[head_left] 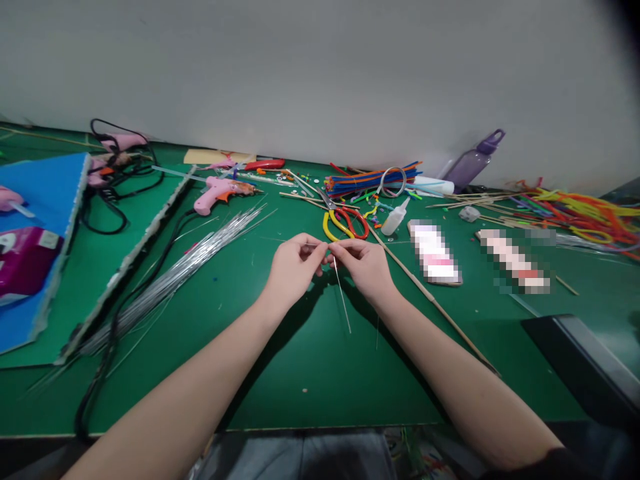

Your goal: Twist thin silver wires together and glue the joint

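My left hand [299, 265] and my right hand [367, 265] meet fingertip to fingertip above the green table. Both are closed in a pinch on thin silvery wire [342, 293]. One length of it hangs down from between the fingers, and a fine strand sticks out to the left. Where the wires cross is hidden by my fingertips. Just beyond my hands lie scissors [331, 227] with yellow and red handles. To the left is a bundle of straight silvery wires [200, 250]. A bamboo stick [425, 291] runs diagonally beside my right hand.
A pink glue gun [215, 193] with a black cord lies at back left, near a blue board [45, 180]. Pipe cleaners [365, 181], a small white glue bottle [396, 217] and a purple water bottle [473, 163] are at the back. A dark box-like object [575, 353] sits at right.
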`<state>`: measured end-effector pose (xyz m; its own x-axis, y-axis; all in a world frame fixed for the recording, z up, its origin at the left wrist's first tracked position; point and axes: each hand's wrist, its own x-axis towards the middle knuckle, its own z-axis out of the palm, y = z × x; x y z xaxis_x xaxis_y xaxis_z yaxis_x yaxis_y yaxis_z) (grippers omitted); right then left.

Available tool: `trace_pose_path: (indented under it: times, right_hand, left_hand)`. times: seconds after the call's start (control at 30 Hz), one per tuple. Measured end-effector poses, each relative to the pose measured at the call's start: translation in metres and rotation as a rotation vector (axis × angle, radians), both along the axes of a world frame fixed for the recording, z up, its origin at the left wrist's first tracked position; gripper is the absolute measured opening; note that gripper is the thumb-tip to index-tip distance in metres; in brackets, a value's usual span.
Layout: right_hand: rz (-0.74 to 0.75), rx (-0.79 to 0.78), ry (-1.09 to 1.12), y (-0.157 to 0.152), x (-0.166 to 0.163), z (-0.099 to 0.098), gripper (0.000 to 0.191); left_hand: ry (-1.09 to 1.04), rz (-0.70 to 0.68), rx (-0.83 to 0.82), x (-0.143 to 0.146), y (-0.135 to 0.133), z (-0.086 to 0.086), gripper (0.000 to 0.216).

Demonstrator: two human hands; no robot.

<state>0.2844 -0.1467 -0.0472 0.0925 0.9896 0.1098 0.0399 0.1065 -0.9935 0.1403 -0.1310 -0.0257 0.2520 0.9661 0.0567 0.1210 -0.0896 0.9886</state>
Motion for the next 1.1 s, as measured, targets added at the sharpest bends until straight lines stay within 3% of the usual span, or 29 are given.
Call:
trace_pose_path:
  times: [0.43,0.7,0.8,0.93,1.0,1.1]
  right_hand:
    - [0.012,-0.013,-0.004,-0.004,0.000,0.007,0.023]
    - [-0.066,0.071,-0.128,-0.002,0.007,0.010,0.024]
    - [-0.064,0.093,-0.144,0.000,0.011,0.013,0.023]
    - [0.041,0.100,-0.161,-0.001,0.018,0.016,0.023]
    - [0.151,0.081,-0.200,-0.002,0.019,0.018,0.023]
    - [0.270,0.078,-0.292,-0.004,0.018,0.021,0.023]
  left_hand:
    - [0.140,0.050,0.219,-0.002,-0.005,0.002,0.013]
    - [0.166,-0.049,0.235,-0.004,0.001,-0.005,0.016]
    - [0.138,-0.012,0.256,-0.006,0.004,-0.004,0.021]
    - [-0.014,0.019,0.182,-0.010,0.007,0.004,0.021]
    - [-0.071,-0.040,0.150,-0.012,0.007,0.006,0.025]
    - [0.015,-0.135,0.207,-0.013,0.007,0.007,0.024]
